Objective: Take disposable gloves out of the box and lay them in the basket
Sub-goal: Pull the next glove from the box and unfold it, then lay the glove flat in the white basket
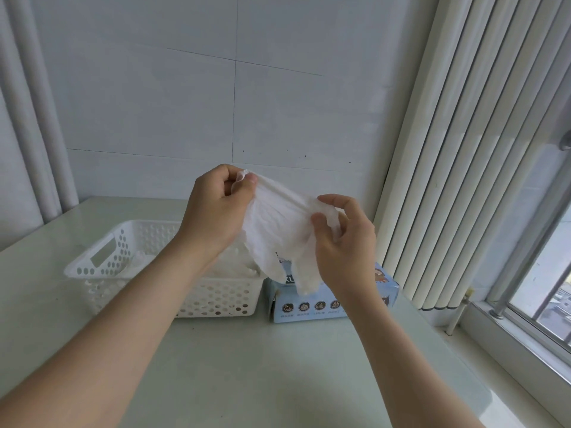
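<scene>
Our two forearms reach in from the bottom edge, bare, over the pale table.

We judge the task to be well under way but not finished. One glove is out of the box and in the air, not yet laid down. It hangs between our hands, above the box and the right end of the basket. It has to travel left and down into the basket, and whether more gloves wait in the box we cannot tell, because the hanging glove covers its opening.

The white basket, with its holed walls, stands on the table to the left. Inside lies a soft white heap, which we take for gloves already placed. We cannot count them.

The light blue box sits just beside the basket, at its right end, so close that they seem to touch. Its front carries a row of small round pictures.

Our left hand has its fingers curled and pinches one end of the glove's upper edge against the thumb. Our right hand pinches the other end between thumb and forefinger, the remaining fingers loosely bent. The edge is drawn taut between them, and the glove's fingers dangle below.
</scene>
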Motion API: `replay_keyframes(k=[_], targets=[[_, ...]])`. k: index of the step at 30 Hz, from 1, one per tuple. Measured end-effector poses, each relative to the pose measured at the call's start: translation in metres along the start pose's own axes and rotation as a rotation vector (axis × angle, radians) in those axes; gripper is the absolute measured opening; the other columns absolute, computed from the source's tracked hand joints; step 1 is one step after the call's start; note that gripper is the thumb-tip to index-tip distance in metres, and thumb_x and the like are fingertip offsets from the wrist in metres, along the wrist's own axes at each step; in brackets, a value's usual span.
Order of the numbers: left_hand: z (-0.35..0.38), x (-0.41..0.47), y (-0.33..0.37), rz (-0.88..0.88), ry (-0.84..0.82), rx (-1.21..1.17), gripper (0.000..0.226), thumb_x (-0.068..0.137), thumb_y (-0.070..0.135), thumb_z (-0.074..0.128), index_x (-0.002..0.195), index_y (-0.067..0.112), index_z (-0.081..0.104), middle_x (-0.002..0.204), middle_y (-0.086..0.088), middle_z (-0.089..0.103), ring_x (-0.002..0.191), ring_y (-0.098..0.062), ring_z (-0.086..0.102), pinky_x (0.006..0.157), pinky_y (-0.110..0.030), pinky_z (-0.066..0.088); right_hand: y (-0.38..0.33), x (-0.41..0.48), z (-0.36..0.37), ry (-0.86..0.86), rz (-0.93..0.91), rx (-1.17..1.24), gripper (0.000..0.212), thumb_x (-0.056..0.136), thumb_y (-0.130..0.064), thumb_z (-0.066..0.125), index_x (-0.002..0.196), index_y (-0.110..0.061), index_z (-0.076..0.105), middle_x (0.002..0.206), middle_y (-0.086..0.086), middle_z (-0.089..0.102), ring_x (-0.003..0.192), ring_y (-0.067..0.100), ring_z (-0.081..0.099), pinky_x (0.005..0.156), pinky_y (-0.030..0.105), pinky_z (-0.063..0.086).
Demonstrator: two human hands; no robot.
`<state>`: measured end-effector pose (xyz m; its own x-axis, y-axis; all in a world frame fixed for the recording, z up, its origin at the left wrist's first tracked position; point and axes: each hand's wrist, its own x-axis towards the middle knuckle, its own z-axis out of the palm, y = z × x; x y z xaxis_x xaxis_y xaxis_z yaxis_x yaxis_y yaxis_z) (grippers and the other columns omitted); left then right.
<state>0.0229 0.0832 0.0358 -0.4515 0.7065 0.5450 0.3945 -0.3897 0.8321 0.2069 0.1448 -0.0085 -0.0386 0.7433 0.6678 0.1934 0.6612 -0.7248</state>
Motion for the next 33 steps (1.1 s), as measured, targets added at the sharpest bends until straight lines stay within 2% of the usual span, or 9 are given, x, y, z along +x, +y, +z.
replay_keyframes(k=[5,8,13,17,19,21,24,29,33], targets=[[-0.022,0.011,-0.006,-0.078,0.054,0.18,0.032,0.1,0.026,0.06,0.075,0.007,0.054,0.056,0.013,0.044,0.055,-0.012,0.04,0.058,-0.028,0.036,-0.008,0.006,0.022,0.007,0.025,0.009,0.024,0.1,-0.02,0.07,0.115,-0.036,0.062,0.074,0.001,0.07,0.063,0.016,0.06,0.063,0.032,0.05],[-0.042,0.016,-0.007,-0.113,0.022,0.309,0.027,0.101,0.027,0.062,0.081,0.009,0.065,0.068,0.006,0.062,0.06,-0.014,0.055,0.051,-0.024,0.045,-0.015,0.015,0.035,-0.043,0.08,-0.019,0.029,0.098,-0.02,0.072,0.119,-0.038,0.062,0.091,-0.006,0.076,0.084,0.017,0.072,0.071,0.034,0.059],[-0.08,0.027,-0.017,-0.245,-0.018,0.458,0.034,0.101,0.03,0.064,0.097,-0.004,0.066,0.09,-0.015,0.07,0.057,-0.025,0.071,0.053,-0.04,0.064,-0.025,0.034,0.058,-0.298,0.278,-0.028,0.03,0.093,-0.017,0.078,0.118,-0.028,0.067,0.1,0.004,0.077,0.072,0.018,0.075,0.054,0.028,0.06],[-0.106,0.031,-0.038,-0.329,-0.075,0.69,0.04,0.102,0.026,0.062,0.07,0.008,0.045,0.078,-0.014,0.066,0.047,-0.034,0.07,0.048,-0.033,0.055,-0.027,0.045,0.088,-0.478,0.312,-0.107,0.029,0.09,-0.011,0.082,0.115,-0.016,0.068,0.093,0.013,0.076,0.048,0.009,0.067,0.046,0.022,0.05],[-0.113,0.031,-0.048,-0.363,-0.083,0.826,0.037,0.101,0.028,0.063,0.075,0.005,0.051,0.08,-0.013,0.061,0.058,-0.036,0.072,0.053,-0.034,0.054,-0.027,0.047,0.105,-0.569,0.257,-0.21,0.03,0.088,-0.009,0.083,0.114,-0.014,0.068,0.091,0.014,0.075,0.048,0.011,0.068,0.045,0.02,0.05],[-0.116,0.029,-0.055,-0.383,-0.089,0.966,0.03,0.102,0.032,0.063,0.102,0.002,0.062,0.095,-0.015,0.063,0.082,-0.039,0.07,0.07,-0.039,0.056,-0.024,0.047,0.119,-0.649,0.188,-0.317,0.032,0.088,-0.009,0.083,0.115,-0.015,0.068,0.091,0.013,0.075,0.055,0.018,0.074,0.048,0.023,0.054],[-0.116,0.026,-0.062,-0.412,-0.094,1.088,0.029,0.105,0.032,0.06,0.122,0.009,0.061,0.123,-0.018,0.062,0.109,-0.041,0.063,0.079,-0.04,0.047,-0.019,0.043,0.139,-0.727,0.059,-0.53,0.035,0.085,-0.021,0.086,0.114,-0.025,0.067,0.106,0.009,0.069,0.077,0.026,0.074,0.072,0.037,0.064],[-0.11,0.023,-0.071,-0.454,-0.094,1.153,0.024,0.106,0.028,0.06,0.122,0.01,0.061,0.124,-0.016,0.062,0.112,-0.039,0.062,0.079,-0.039,0.045,-0.022,0.034,0.144,-0.704,-0.191,-0.892,0.043,0.083,-0.039,0.089,0.117,-0.025,0.066,0.11,0.0,0.066,0.099,0.027,0.067,0.076,0.034,0.045],[-0.112,0.024,-0.072,-0.438,-0.029,1.16,0.017,0.105,0.025,0.061,0.115,0.01,0.062,0.119,-0.016,0.063,0.108,-0.039,0.064,0.076,-0.038,0.046,-0.026,0.029,0.142,-0.687,-0.345,-1.026,0.037,0.087,-0.025,0.086,0.118,-0.021,0.065,0.114,0.002,0.06,0.106,0.026,0.061,0.076,0.032,0.042]])
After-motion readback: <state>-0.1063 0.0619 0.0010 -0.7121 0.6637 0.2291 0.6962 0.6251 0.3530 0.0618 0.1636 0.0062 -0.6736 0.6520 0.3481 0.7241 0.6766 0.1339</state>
